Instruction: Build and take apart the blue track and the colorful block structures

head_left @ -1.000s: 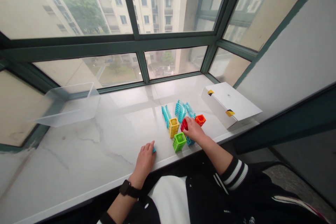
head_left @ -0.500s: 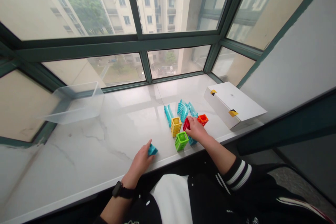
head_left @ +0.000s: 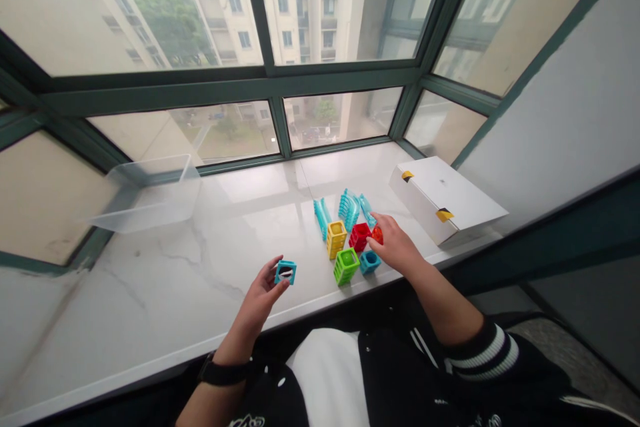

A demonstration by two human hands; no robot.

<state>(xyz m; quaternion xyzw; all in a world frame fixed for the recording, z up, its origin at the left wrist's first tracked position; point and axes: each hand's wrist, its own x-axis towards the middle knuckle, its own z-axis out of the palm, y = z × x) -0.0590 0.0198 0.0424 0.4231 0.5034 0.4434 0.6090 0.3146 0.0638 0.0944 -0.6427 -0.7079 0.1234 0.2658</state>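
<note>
A blue hollow toy block (head_left: pixel 285 273) is pinched between the thumb and fingers of my left hand (head_left: pixel 260 297), its open face turned up towards me. My right hand (head_left: pixel 395 243) has its thumb and fingers around an orange block (head_left: pixel 377 234), which they partly cover. Left of that hand stands a red block (head_left: pixel 359 237), with a second blue block (head_left: pixel 370 261) just in front. A taller yellow block piece (head_left: pixel 336 240) and a green one (head_left: pixel 345 267) stand upright between my hands.
Behind the blocks lie translucent blue track pieces: a straight one (head_left: pixel 323 219), a curved one (head_left: pixel 349 208) and another (head_left: pixel 367 209). A white box (head_left: pixel 447 197) stands at right on the marble sill (head_left: pixel 200 280). At far left is a clear plastic bin (head_left: pixel 150 223), near the windows.
My right hand has left the red block and moved right to the orange one. My left hand has turned the blue block and moved slightly left and away from me.
</note>
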